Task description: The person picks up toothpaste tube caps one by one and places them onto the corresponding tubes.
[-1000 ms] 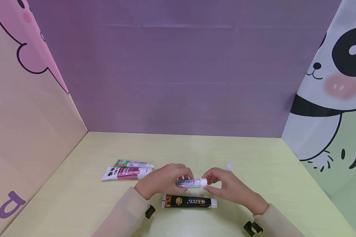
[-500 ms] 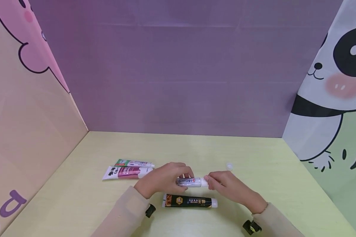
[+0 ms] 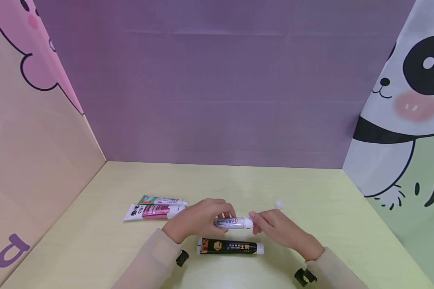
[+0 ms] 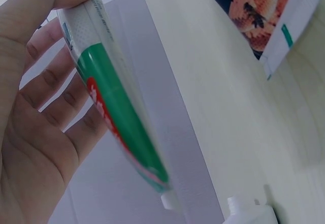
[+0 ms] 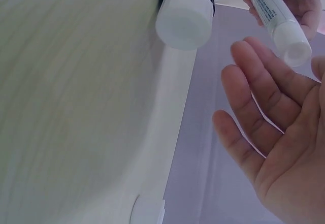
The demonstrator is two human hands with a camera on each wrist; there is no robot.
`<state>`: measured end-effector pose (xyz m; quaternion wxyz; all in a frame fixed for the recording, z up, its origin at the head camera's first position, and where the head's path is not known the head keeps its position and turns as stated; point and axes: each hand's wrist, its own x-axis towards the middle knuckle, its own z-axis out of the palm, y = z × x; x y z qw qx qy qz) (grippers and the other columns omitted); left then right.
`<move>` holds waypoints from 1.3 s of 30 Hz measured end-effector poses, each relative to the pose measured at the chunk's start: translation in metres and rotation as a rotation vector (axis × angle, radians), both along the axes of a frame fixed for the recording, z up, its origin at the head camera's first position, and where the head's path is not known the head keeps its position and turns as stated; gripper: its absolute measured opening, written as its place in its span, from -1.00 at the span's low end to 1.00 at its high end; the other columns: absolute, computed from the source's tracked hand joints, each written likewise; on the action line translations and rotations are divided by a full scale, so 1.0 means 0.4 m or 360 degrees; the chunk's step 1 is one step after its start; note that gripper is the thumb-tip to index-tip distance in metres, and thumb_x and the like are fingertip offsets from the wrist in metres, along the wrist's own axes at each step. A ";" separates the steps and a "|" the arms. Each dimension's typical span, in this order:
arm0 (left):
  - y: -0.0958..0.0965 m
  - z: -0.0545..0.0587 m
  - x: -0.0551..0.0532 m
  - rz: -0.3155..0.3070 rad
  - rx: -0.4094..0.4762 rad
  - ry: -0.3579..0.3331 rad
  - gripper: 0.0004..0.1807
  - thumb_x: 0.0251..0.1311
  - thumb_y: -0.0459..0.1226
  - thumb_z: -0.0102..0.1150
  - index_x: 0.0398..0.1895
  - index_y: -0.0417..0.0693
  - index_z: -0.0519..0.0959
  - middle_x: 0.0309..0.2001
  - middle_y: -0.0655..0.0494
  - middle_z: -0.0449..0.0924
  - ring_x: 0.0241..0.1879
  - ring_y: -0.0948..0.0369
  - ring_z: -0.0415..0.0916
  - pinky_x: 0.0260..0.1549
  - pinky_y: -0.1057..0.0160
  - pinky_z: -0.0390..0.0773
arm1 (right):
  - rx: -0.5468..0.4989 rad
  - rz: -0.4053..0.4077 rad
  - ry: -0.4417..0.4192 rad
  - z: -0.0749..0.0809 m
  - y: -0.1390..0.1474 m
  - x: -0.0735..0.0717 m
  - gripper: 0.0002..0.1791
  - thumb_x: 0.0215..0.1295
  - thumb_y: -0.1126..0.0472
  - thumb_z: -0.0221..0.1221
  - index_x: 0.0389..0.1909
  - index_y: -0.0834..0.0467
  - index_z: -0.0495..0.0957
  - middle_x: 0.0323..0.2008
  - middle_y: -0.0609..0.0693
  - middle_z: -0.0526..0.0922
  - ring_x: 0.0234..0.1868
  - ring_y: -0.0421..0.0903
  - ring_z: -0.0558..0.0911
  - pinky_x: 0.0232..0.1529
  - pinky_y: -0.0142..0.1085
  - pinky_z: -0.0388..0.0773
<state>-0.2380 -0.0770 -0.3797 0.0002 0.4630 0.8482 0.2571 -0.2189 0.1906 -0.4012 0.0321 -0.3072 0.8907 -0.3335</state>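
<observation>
Between its thumb and fingers my left hand (image 3: 206, 218) grips a small toothpaste tube (image 3: 229, 222), held level above the table with its white cap (image 3: 248, 223) to the right. The left wrist view shows the green, red-marked rear part of this toothpaste tube (image 4: 122, 107). My right hand (image 3: 282, 228) is at the capped end. In the right wrist view its fingers (image 5: 236, 87) are loosely bent, and the cap (image 5: 292, 43) shows uncovered, slightly apart from them. A black toothpaste tube (image 3: 229, 246) lies just in front of both hands.
Left of the hands lie a pink-and-white tube (image 3: 153, 212) and a green-and-white tube (image 3: 160, 200), side by side. Behind my right hand sits a small white cap-like piece (image 3: 279, 204). A purple wall (image 3: 217, 100) bounds the table (image 3: 94, 249) at the back, with printed panels on both sides.
My right hand has turned at the cap, from fingers reaching leftward to its thumb on top, then loosened slightly. The left hand and its toothpaste tube stay nearly in place.
</observation>
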 end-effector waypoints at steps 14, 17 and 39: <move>-0.002 0.002 -0.001 0.0000 -0.0020 0.0018 -0.69 0.05 -0.34 0.38 -0.09 0.03 0.63 -0.26 0.30 0.52 -0.38 0.39 0.43 -0.37 0.47 0.49 | -0.0203 0.0163 0.0159 -0.004 0.001 0.012 -0.53 0.28 0.15 0.36 0.11 0.16 0.42 0.05 -0.03 0.53 -0.11 -0.19 0.59 -0.06 -0.13 0.60; -0.002 0.001 -0.001 0.0001 -0.0021 0.0014 -0.69 0.05 -0.34 0.38 -0.09 0.02 0.63 -0.26 0.30 0.53 -0.38 0.39 0.44 -0.37 0.47 0.50 | -0.0198 0.0182 0.0263 -0.006 -0.001 0.012 -0.54 0.21 0.25 0.40 0.06 0.11 0.42 0.01 -0.07 0.51 -0.13 -0.18 0.60 -0.09 -0.15 0.62; -0.003 0.008 0.000 0.0021 -0.0020 -0.0023 -0.69 0.06 -0.34 0.38 -0.09 0.01 0.63 -0.27 0.30 0.52 -0.38 0.38 0.44 -0.36 0.46 0.51 | -0.0195 0.0213 0.0258 -0.001 -0.009 0.010 -0.63 0.23 0.35 0.35 -0.07 0.04 0.42 -0.14 -0.17 0.53 -0.25 -0.26 0.59 -0.21 -0.22 0.63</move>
